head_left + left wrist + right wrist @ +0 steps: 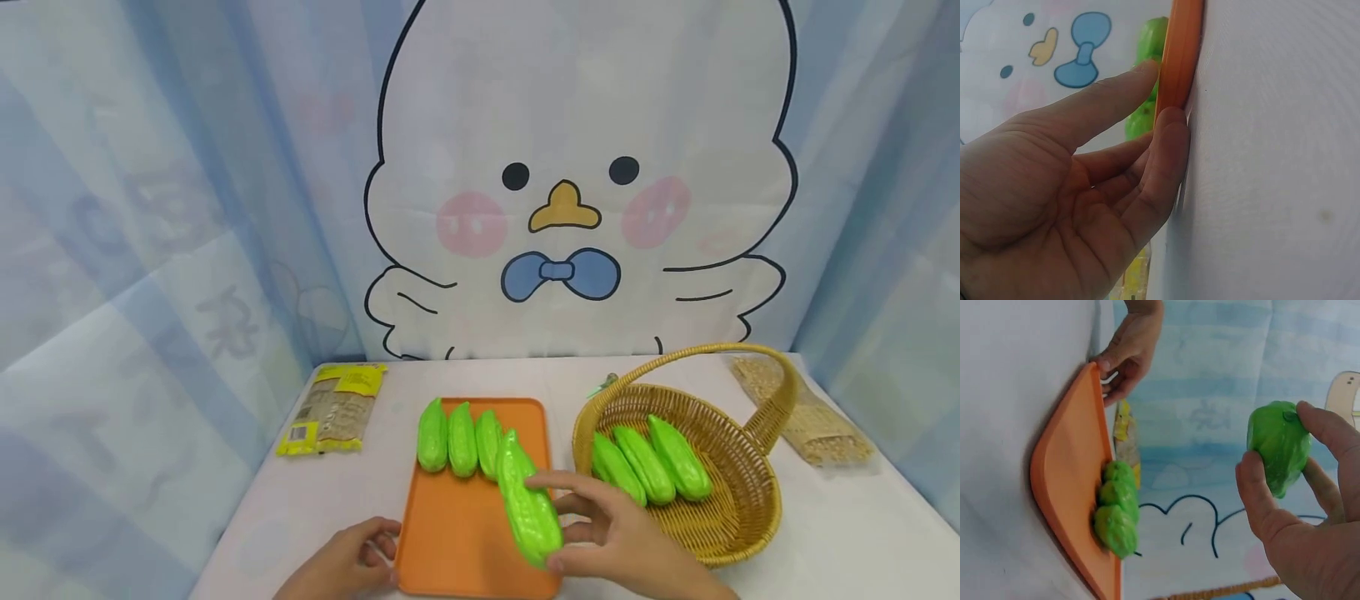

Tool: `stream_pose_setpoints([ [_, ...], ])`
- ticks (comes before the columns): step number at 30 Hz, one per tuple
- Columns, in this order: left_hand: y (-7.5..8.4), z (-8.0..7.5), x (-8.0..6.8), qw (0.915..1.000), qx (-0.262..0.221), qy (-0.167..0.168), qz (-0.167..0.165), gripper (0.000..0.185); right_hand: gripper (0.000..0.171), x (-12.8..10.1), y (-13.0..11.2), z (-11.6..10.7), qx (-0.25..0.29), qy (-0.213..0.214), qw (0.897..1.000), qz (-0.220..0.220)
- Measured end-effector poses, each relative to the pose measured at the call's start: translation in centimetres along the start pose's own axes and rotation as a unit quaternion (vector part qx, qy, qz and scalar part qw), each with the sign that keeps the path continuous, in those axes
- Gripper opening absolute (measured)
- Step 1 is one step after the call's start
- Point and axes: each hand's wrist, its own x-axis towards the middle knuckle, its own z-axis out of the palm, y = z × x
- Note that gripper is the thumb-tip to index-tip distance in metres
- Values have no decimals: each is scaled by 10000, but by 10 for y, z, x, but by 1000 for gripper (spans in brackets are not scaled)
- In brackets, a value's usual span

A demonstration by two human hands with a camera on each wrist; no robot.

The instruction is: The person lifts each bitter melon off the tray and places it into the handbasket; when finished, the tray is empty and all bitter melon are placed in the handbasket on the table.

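White table (825, 533) held an orange tray (457, 533) and a wicker basket (738, 517) with three gourds (651, 463). Three more gourds (459, 438) lay on the tray. Your right hand (618, 537) gripped a green gourd (528, 504) above the tray. Your left hand (348, 562), fingers loosely extended, touched the tray's edge.

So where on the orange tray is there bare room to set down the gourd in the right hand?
The near half of the tray is bare, between the left hand at its edge and the right hand gripping the gourd. The far end is crowded with three gourds; the basket holds three more.
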Motion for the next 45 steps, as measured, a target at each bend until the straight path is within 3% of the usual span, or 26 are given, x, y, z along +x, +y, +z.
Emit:
stream_pose_setpoints([
  [3,1,0,0,9999,9,45,-151,54,61,-17,-12,-18,-417,45,9991,-80],
  [8,3,1,1,9994,23,100,-343,54,61,-42,-30,-44,-1190,347,9919,271],
  [14,0,1,1,9998,15,28,-199,54,61,-57,-31,-71,-1496,390,9879,-88],
  [17,-2,1,1,9999,44,5,-120,54,60,-62,-31,-84,-1711,412,9844,-70],
  [21,-1,3,1,9996,83,-7,-281,53,58,-69,-29,-98,-1835,380,9821,203],
  [24,0,2,1,9994,85,8,-334,53,58,-71,-27,-107,-2167,490,9742,400],
  [30,-1,1,0,10000,35,10,-52,53,59,-69,-21,-129,-2634,655,9616,413],
  [36,-1,0,0,10000,49,5,-32,54,61,-61,-12,-153,-3179,878,9419,635],
  [45,1,1,-1,10000,56,1,4,53,61,-56,7,-181,-3559,1019,9250,857],
])
